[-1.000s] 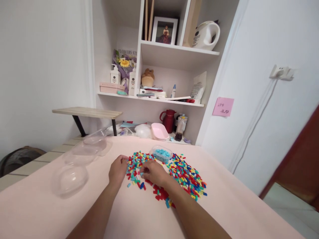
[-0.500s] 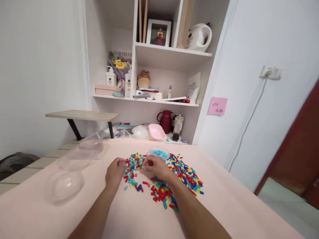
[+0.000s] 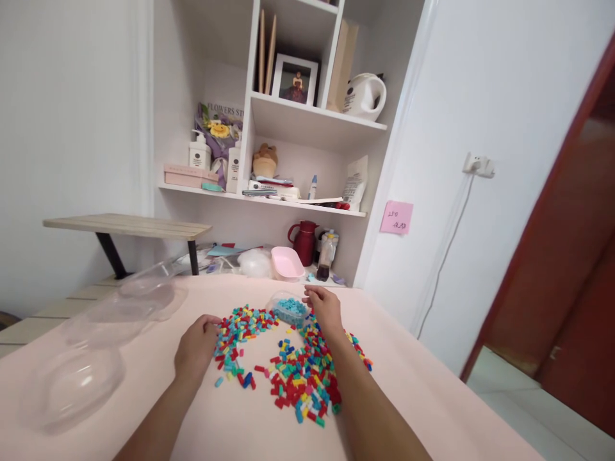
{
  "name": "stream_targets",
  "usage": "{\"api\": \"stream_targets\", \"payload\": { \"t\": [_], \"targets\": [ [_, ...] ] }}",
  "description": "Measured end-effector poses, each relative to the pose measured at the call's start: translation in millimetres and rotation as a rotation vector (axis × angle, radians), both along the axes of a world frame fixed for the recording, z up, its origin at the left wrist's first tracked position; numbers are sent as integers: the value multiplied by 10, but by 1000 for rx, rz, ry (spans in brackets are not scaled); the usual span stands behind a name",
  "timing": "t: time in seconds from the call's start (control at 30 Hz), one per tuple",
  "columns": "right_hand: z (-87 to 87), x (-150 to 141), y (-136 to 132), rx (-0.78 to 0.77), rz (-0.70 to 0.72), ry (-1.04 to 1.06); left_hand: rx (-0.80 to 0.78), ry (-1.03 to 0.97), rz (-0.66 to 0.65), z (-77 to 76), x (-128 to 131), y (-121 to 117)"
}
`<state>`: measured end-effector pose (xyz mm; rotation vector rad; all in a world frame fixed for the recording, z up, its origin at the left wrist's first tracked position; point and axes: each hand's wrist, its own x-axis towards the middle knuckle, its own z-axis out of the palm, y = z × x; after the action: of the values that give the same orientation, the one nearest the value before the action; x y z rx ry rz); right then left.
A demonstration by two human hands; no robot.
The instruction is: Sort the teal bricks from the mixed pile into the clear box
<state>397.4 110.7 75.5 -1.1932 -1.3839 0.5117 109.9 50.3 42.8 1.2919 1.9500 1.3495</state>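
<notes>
Small colourful plastic bricks (image 3: pixel 300 381) lie in a curved spread on the pink-covered table. Behind them stands a clear plastic container (image 3: pixel 273 306) holding light-blue bricks (image 3: pixel 291 308). My right hand (image 3: pixel 327 314) is raised at the container's right side, with thumb and forefinger pointing left toward its rim and a little apart; no brick shows between them. At the left edge of the spread rests my left hand (image 3: pixel 196 346), its fingers curled together close to the bricks. Whatever its fingertips may hold is too small to make out.
Clear plastic containers (image 3: pixel 79 384) stand along the table's left side. A pink tray (image 3: pixel 287 264), a red jug (image 3: pixel 303 243) and a bottle (image 3: pixel 327 256) are at the back. Beyond the left edge is a small wooden stand (image 3: pixel 129 224), with a filled shelf unit (image 3: pixel 312 112) behind.
My right hand has moved from the bricks at the middle, up and right, to beside the container. My left hand stays by the left bricks. The view has shifted to the right.
</notes>
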Motion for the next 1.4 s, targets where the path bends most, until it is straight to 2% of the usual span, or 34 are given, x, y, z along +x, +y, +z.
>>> {"api": "stream_targets", "payload": {
  "t": [0.13,0.27,0.37,0.43,0.47,0.53,0.67,0.8,1.0,1.13,1.27,1.4],
  "targets": [
    [32,-10,-74,-10,16,-26,16,-11,-3,11,4,2],
    [62,-151,-206,-16,100,-93,27,-25,3,-15,21,4],
    [110,-369,-398,-51,310,-209,49,-36,-1,-50,31,0],
    [154,-525,-571,-74,593,-429,61,-43,2,-67,32,-2],
    [171,-600,-662,-50,671,-530,65,-46,4,-73,31,-4],
    [179,-741,-833,-4,720,-678,73,-52,5,-76,30,-6],
    [67,-979,-1036,20,680,-835,81,-62,-1,-66,32,-12],
    [-30,-1059,-1008,39,706,-945,71,-62,3,-55,38,-15],
    [71,-680,-806,-119,691,-995,62,-43,20,-56,45,-13],
    [184,-478,-797,-181,578,-1029,52,-34,29,-60,47,-11],
    [253,-619,-907,5,566,-960,55,-22,33,-73,39,-2],
    [177,-940,-1056,209,639,-869,60,-14,34,-85,27,17]
  ]
}}
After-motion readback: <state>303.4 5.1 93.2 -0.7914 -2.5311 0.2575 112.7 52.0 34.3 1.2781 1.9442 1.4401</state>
